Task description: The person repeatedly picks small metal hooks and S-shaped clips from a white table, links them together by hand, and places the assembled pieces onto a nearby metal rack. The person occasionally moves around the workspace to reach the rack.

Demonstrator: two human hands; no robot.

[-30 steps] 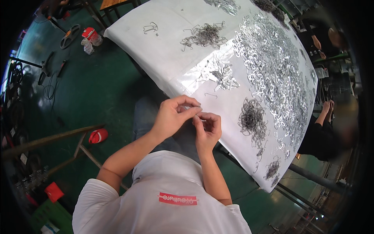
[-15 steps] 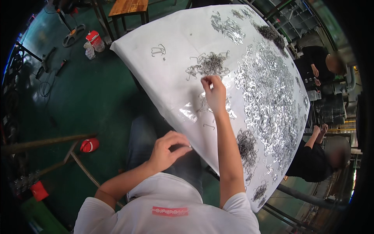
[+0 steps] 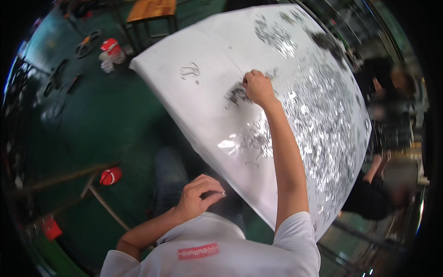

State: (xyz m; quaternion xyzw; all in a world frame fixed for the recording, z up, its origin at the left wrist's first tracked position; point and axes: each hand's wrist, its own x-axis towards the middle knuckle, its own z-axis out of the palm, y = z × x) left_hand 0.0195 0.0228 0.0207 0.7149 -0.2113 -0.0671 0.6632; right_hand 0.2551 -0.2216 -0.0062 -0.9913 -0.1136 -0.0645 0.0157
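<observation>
My right hand [image 3: 259, 87] reaches out over a small dark pile of bent metal hooks [image 3: 236, 95] on the white-covered table [image 3: 184, 108]. Its fingers are curled together at the pile; what is between them is hidden. My left hand [image 3: 199, 196] hovers beside the table's near edge, thumb and fingers bent toward each other, with a tiny bright spot at the thumb tip that I cannot make out. Between the hands lies a cluster of shinier hooks [image 3: 258, 136], with a single hook [image 3: 252, 165] nearer me.
A broad spread of shiny hooks [image 3: 323, 120] covers the right of the table. Several hooks [image 3: 189, 71] lie apart at the far left. Two people in dark clothes sit along the right side. A wooden stool [image 3: 152, 10] and a red container [image 3: 110, 46] stand beyond.
My right hand has moved farther out and slightly right, from the pile's near edge to over it. My left hand has shifted down a little, its fingers still bent. The view has swung slightly.
</observation>
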